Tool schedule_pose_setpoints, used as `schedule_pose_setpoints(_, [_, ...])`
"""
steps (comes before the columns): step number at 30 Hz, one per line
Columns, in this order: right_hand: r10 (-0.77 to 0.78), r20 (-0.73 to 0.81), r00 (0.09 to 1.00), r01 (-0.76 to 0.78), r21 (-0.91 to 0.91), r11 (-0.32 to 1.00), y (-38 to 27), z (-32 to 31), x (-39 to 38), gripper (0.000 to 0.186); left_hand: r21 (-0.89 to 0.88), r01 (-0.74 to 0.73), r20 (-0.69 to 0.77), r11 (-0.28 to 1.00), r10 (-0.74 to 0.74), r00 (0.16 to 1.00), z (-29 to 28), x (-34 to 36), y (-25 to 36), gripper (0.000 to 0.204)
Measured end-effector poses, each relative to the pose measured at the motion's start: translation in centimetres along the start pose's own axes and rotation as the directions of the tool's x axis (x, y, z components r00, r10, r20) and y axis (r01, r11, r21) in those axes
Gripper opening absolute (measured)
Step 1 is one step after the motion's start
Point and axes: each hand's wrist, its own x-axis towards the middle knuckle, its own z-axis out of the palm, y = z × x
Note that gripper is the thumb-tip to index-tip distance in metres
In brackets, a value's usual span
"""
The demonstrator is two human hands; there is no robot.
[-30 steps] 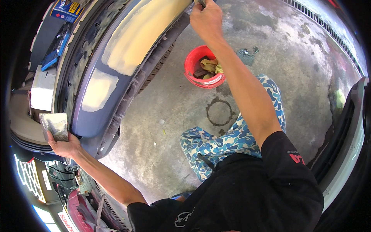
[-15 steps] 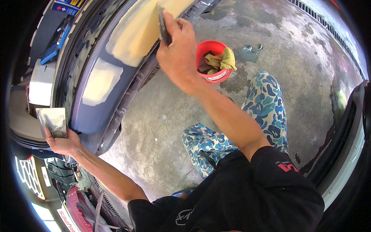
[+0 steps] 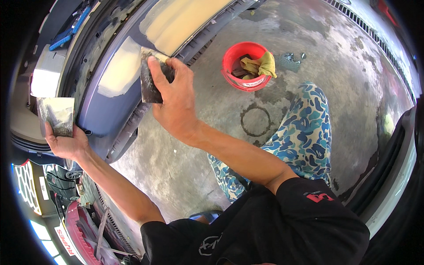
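My right hand (image 3: 174, 97) grips a smeared, dark flat spreader (image 3: 154, 88), held over the blue-grey car bumper (image 3: 97, 115) beside the smaller patch of cream filler (image 3: 115, 73). A larger cream patch (image 3: 181, 22) lies farther along the panel. At the left, my left hand (image 3: 70, 143) holds a squarish metal plate (image 3: 56, 115) smeared with grey and pale material, near the bumper's lower end. Whether the spreader touches the panel I cannot tell.
A red bucket (image 3: 229, 62) with a yellow cloth (image 3: 266, 64) stands on the stained concrete floor (image 3: 176, 176). A blue tool (image 3: 66, 35) lies at upper left. A drain grate (image 3: 362, 26) runs at upper right, a car panel (image 3: 399, 145) below it, and a maroon part (image 3: 77, 221) at lower left.
My right hand has come down and leftward along the bumper with the spreader, from the large patch to the smaller one. My left hand and plate appear higher in the picture.
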Motion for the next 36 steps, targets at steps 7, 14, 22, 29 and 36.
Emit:
schedule_pose_setpoints(7, [-0.144, 0.227, 0.963, 0.087, 0.243, 0.966, 2.6, -7.9, -0.9, 0.071, -0.159, 0.107, 0.032, 0.981, -0.103, 0.994, -1.2, -1.6, -0.6, 0.036])
schedule_pose_setpoints(14, [-0.563, 0.374, 0.737, 0.399, 0.431, 0.809, 0.0, -14.4, -2.5, 0.057, 0.006, 0.887, 0.191, 0.461, -0.871, 0.452, 1.0, -25.3, -3.9, 0.046])
schedule_pose_setpoints(22, [-0.397, 0.502, 0.769, 0.318, 0.239, 0.918, 10.3, -13.0, -4.8, 0.064, -0.118, 0.756, 0.172, 0.644, -0.736, 0.655, 1.3, -23.8, 3.1, 0.022])
schedule_pose_setpoints(29, [-0.096, -0.014, 0.995, 0.096, 0.039, 0.995, 4.4, 0.6, -5.1, 0.063, -0.142, 0.666, 0.01, 0.732, -0.672, 0.741, -3.2, -24.6, 5.3, 0.021])
schedule_pose_setpoints(36, [-0.02, -0.21, 0.978, 0.06, 0.19, 0.98, 1.6, 5.2, -3.1, 0.069, -0.109, 0.647, -0.065, 0.755, -0.655, 0.753, -6.7, -27.2, 6.8, 0.014])
